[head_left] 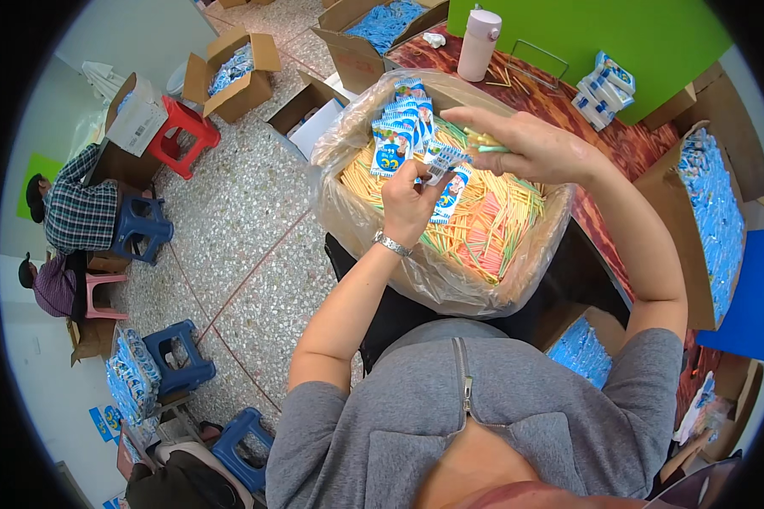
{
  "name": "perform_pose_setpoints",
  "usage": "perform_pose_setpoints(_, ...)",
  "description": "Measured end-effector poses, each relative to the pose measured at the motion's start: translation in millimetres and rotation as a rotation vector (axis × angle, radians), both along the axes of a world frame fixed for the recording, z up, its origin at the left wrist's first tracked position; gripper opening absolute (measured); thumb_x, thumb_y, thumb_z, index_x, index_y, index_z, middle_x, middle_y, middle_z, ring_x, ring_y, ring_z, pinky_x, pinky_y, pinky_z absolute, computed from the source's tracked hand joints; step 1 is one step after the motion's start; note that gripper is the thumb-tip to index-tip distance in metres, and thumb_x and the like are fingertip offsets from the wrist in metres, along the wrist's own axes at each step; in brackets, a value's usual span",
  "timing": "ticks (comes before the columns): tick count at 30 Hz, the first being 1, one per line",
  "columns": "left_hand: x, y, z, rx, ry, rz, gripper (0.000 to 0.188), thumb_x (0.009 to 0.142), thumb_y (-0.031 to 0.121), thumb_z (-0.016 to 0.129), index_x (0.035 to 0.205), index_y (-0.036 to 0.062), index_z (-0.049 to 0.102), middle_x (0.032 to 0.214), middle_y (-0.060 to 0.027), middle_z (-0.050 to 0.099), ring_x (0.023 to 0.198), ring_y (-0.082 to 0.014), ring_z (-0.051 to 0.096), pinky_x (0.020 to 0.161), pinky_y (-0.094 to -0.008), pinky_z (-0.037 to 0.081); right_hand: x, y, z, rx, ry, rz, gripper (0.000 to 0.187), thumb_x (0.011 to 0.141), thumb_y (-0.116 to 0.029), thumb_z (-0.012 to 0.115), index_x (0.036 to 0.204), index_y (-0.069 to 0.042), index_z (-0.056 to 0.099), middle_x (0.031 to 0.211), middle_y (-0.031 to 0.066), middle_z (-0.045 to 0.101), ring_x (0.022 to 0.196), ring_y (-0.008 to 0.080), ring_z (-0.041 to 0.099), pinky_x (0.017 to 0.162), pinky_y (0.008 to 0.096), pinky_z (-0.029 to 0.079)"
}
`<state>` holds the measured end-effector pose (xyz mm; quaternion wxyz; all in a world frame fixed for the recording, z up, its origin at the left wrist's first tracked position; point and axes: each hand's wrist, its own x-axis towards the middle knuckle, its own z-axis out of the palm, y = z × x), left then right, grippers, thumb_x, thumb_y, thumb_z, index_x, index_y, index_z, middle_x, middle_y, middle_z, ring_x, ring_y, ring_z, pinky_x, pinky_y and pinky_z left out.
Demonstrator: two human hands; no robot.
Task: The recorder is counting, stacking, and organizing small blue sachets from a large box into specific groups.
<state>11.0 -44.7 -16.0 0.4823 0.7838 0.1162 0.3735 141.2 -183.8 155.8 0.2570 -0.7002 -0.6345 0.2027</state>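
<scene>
– In the left hand [410,204]?
– Clamping a small blue-and-white packet [444,161] between the fingers, above a clear bag [458,290] of coloured sticks [488,246].
– And in the right hand [539,150]?
– Gripping a few yellow and green sticks [482,138] between thumb and fingers, just beside the packet.
– Seeing other packets [391,146]?
– Lying on the loose sticks, just beyond the left hand.

Your count
You have one clear liner [475,297], one bottle [478,47], five stools [197,127]: three blue, one red, one pink.
</scene>
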Motion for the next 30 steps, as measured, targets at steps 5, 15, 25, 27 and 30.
perform_pose_setpoints(5, -2, 0, -1, -0.065, -0.004, -0.012, 0.027, 0.08, 0.012, 0.079, 0.08, 0.002, 0.053, 0.069, -0.0048, 0.062, 0.057, -0.0108, 0.063, 0.049, -0.0252, 0.05, 4, 12, -9, 0.051, -0.26, 0.065, 0.055, 0.09, -0.023, 0.064, 0.136, -0.006, 0.04, 0.077, 0.021, 0.063, 0.069, 0.0382, 0.063, 0.063, 0.0473, 0.047)
perform_pose_setpoints(15, -4, 2, -3, -0.001, -0.028, 0.029, 0.027, 0.079, 0.008, 0.078, 0.08, 0.001, 0.053, 0.07, -0.0056, 0.062, 0.057, -0.0121, 0.065, 0.048, -0.0261, 0.051, 2, 19, -29, -0.012, -0.348, 0.048, 0.065, 0.085, -0.022, 0.069, 0.139, -0.009, 0.034, 0.068, 0.0201, 0.059, 0.064, 0.0402, 0.059, 0.056, 0.0489, 0.043)
perform_pose_setpoints(25, -9, 10, 5, 0.259, -0.137, 0.022, 0.025, 0.073, 0.008, 0.081, 0.084, 0.0009, 0.06, 0.075, -0.0081, 0.061, 0.063, -0.0176, 0.06, 0.052, -0.0301, 0.049, 2, 33, 11, -0.581, 0.077, 0.002, 0.074, 0.09, -0.022, 0.066, 0.148, -0.005, 0.024, 0.07, 0.0122, 0.064, 0.054, 0.0187, 0.064, 0.049, 0.0311, 0.053)
perform_pose_setpoints(27, -8, 11, 7, 0.352, -0.18, 0.0, 0.027, 0.071, 0.009, 0.082, 0.09, 0.0019, 0.063, 0.075, -0.0084, 0.061, 0.062, -0.0207, 0.059, 0.054, -0.0322, 0.047, 8, 36, 9, -0.673, 0.061, 0.055, 0.078, 0.089, -0.021, 0.067, 0.149, -0.003, 0.022, 0.071, 0.0134, 0.065, 0.05, 0.02, 0.063, 0.049, 0.0302, 0.054)
perform_pose_setpoints(30, -8, 9, 13, 0.348, -0.177, -0.055, 0.03, 0.072, 0.008, 0.081, 0.096, 0.0027, 0.065, 0.078, -0.0085, 0.063, 0.065, -0.0218, 0.061, 0.056, -0.0324, 0.049, 5, 49, 16, -0.828, -0.115, 0.117, 0.083, 0.085, -0.023, 0.071, 0.148, 0.001, 0.022, 0.075, 0.0163, 0.066, 0.056, 0.02, 0.066, 0.048, 0.0295, 0.053)
